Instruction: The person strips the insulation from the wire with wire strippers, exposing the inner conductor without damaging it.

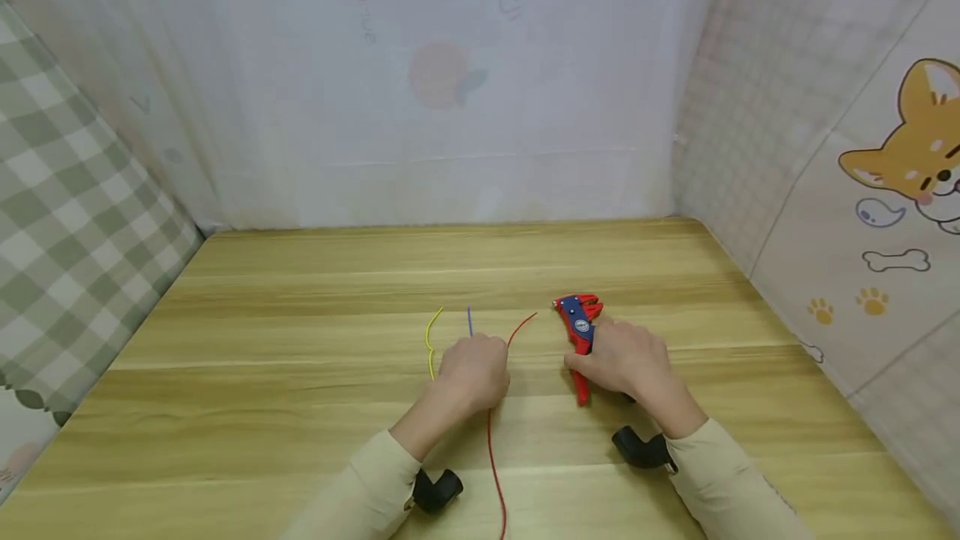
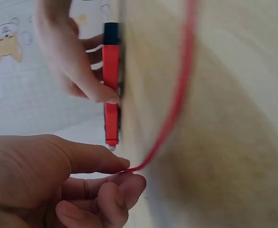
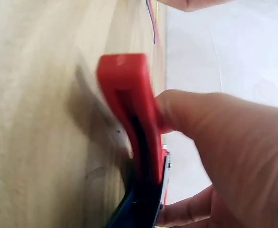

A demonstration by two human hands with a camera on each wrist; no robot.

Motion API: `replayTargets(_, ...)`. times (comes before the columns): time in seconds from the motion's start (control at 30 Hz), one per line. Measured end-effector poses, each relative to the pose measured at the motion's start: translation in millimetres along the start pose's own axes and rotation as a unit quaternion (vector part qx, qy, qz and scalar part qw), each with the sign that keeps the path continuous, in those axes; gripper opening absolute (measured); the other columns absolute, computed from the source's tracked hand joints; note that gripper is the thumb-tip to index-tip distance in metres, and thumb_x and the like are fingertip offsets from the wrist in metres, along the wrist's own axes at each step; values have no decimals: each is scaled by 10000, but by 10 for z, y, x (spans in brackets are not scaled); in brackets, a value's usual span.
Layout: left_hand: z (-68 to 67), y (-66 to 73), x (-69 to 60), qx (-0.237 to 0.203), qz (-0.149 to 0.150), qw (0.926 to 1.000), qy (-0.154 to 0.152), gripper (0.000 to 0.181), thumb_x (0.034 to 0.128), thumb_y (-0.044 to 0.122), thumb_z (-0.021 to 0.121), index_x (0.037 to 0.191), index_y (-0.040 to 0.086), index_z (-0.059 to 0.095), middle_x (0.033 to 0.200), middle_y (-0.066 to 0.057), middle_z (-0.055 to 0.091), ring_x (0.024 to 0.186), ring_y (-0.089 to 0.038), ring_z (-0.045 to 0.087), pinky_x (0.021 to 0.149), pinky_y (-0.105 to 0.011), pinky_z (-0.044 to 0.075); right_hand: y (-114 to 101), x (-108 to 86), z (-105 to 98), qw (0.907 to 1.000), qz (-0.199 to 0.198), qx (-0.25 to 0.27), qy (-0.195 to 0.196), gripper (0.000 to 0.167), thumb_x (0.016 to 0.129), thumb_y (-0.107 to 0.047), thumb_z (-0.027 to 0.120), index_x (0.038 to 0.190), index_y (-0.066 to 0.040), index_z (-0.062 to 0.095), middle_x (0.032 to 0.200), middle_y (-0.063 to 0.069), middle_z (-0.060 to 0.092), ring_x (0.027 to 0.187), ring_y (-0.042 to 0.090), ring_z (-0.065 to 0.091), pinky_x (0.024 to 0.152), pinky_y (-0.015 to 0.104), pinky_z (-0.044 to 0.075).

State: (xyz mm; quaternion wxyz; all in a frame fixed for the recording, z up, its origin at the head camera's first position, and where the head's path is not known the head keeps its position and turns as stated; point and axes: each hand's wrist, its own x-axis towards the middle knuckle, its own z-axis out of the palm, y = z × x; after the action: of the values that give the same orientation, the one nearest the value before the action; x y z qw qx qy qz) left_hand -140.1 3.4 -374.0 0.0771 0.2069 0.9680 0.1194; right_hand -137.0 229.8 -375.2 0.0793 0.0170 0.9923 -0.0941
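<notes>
My left hand [image 1: 474,369] pinches a thin red wire [image 1: 492,457] between thumb and forefinger, as the left wrist view shows. One end of that wire curves up beyond the hand, and the rest trails toward the table's near edge. To the right, my right hand [image 1: 628,357] holds a red and blue wire stripper [image 1: 582,326] at its handles. Its thumb lies along the red handle [image 3: 127,78], with fingers on the other side. The tool's head points away from me, at or just above the tabletop. The left hand partly hides the wires around it.
A yellow wire [image 1: 429,340] and a blue wire [image 1: 470,321] lie just beyond and left of the left hand. The wooden table [image 1: 300,423] meets a pale curtain [image 1: 315,148] at the back. Patterned sheets flank both sides.
</notes>
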Motion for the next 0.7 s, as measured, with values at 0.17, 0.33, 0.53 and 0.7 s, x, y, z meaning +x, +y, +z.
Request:
replayTargets(0.17, -176, 15, -56, -571, -12, 9973, 469, 430, 888, 63, 645, 569, 178, 381, 573, 47, 348, 557, -151, 366, 437, -297, 303, 83, 58, -107, 9926, -5, 1150, -381, 422, 917, -500, 621, 826, -91, 573, 721, 32, 559, 596, 188, 522, 508, 309, 401)
replayTargets(0.33, -423, -54, -163, -1094, 311, 9883, 1015, 221, 884, 66, 658, 701, 143, 561, 566, 75, 437, 540, -101, 383, 485, -246, 287, 175, 74, -243, 9210, -241, 3713, -1152, 483, 999, -402, 550, 1114, 62, 616, 777, 46, 613, 606, 151, 628, 582, 314, 560)
replayTargets(0.53, -699, -131, -337, -1711, 456, 9765, 1231, 107, 980, 109, 651, 1037, 112, 741, 648, 74, 645, 502, -84, 524, 506, -254, 401, 219, 58, -375, 7571, -1296, 6049, -2100, 523, 1090, -277, 380, 1458, 89, 443, 1013, 112, 713, 829, 270, 789, 795, 447, 662)
replayTargets(0.7, -917, -195, -446, -1810, 464, 9700, 1557, 153, 1025, 148, 655, 1130, 137, 765, 698, 74, 666, 524, -90, 516, 532, -273, 413, 175, 30, -444, 6880, -1803, 6597, -2426, 394, 1109, -197, 259, 1368, -76, 530, 1122, 91, 742, 981, 283, 784, 933, 444, 634)
